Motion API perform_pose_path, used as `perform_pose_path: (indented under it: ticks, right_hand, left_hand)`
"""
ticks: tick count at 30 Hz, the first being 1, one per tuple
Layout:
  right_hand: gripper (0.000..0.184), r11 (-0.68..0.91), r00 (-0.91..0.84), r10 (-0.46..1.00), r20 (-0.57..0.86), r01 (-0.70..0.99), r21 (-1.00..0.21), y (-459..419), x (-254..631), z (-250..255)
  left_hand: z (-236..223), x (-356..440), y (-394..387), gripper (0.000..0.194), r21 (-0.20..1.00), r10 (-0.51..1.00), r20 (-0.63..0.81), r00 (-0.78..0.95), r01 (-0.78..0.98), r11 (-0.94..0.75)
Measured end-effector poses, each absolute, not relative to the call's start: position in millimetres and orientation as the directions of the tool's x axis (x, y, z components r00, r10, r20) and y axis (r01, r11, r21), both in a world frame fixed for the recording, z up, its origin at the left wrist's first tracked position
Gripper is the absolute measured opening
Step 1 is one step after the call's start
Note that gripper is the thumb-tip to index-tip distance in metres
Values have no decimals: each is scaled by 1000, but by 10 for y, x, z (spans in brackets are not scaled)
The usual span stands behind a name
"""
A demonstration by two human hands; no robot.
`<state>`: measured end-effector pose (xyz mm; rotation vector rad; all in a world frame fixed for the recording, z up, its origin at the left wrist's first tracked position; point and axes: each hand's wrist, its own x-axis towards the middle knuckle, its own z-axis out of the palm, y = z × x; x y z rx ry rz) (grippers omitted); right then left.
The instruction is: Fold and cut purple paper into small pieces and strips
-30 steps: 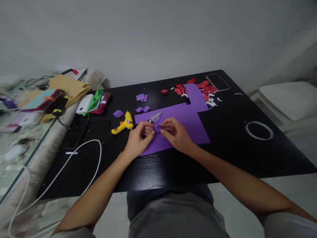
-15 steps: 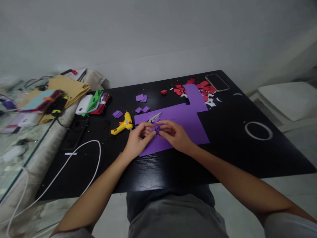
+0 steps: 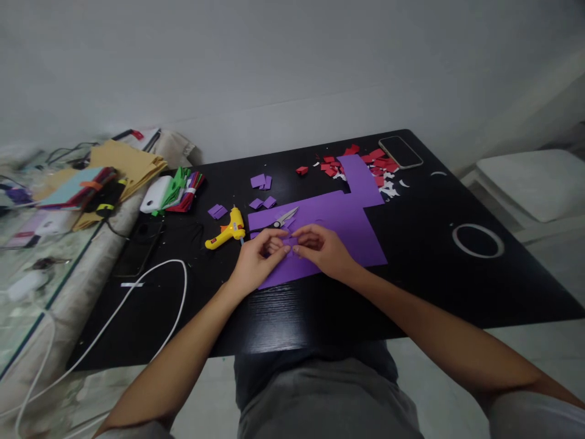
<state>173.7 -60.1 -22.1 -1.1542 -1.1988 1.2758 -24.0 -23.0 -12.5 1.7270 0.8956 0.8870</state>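
Observation:
Between my fingertips is a small purple paper piece [image 3: 290, 245], pinched from the left by my left hand [image 3: 258, 259] and from the right by my right hand [image 3: 322, 250]. Its exact shape blends into the purple sheet [image 3: 351, 235] beneath. Both hands are closed, thumbs against fingers, just over that sheet. Scissors [image 3: 286, 217] lie on the sheet beyond my hands, blades pointing right and away. To the left of my left hand rests a yellow glue gun [image 3: 231, 228]. Small purple paper squares [image 3: 258, 181] are grouped past the sheet's far edge.
Red paper scraps [image 3: 379, 161] and white scraps [image 3: 390, 185] lie at the back right under a purple strip [image 3: 361, 181], near a phone [image 3: 401, 152]. A tape ring [image 3: 478, 241] sits at the right. A white cable [image 3: 185, 286] loops across the table's left side.
The purple piece between my fingers looks flatter and wider now, and my fingertips have shifted slightly around it. The scissors and glue gun stay where they were.

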Motion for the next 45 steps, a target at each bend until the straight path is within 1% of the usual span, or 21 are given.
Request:
perform_pose_path:
  ticks: [6,10,14,16,20,23,28,31,37,41,45]
  right_hand:
    - [22,-32,-43,999,-29,-66,-997,-591,1743,-222]
    - [22,-15,-42,999,-14,-45,-999,-593,1746,-221]
    - [21,-1,-45,999,-1,-3,-1000,-611,1733,-221]
    - [23,-8,-59,998,-8,1,-1000,-617,1727,-225]
    - [28,-11,-66,998,-9,-18,-1000,-611,1726,-240]
    - [31,7,-37,999,9,-62,-998,-598,1735,-245]
    - [38,7,20,1000,5,-99,-995,-589,1748,-232]
    - [36,17,18,1000,16,-65,-998,-601,1753,-214]
    - [33,52,35,998,53,28,-998,-609,1766,-204]
    - [30,33,15,999,33,-6,-999,-588,1760,-229]
    - [25,-44,-32,999,-42,-40,-998,-573,1751,-241]
  left_hand:
    - [-137,-248,-240,26,913,855,173,489,247,-326]
    - [-109,-264,-246,20,870,848,168,503,329,-367]
    - [-53,-284,-256,19,830,835,153,529,389,-399]
    - [-32,-289,-259,19,816,836,160,525,406,-412]
    - [-12,-293,-257,21,812,845,170,507,414,-411]
    - [-3,-288,-256,20,811,846,169,505,417,-411]
    - [18,-274,-255,22,812,830,123,544,426,-399]
    - [21,-277,-251,23,808,827,110,551,435,-397]
    - [32,-284,-262,25,765,813,127,569,466,-446]
    - [39,-272,-273,25,760,812,136,567,466,-453]
    - [36,-269,-271,23,767,825,165,541,456,-452]
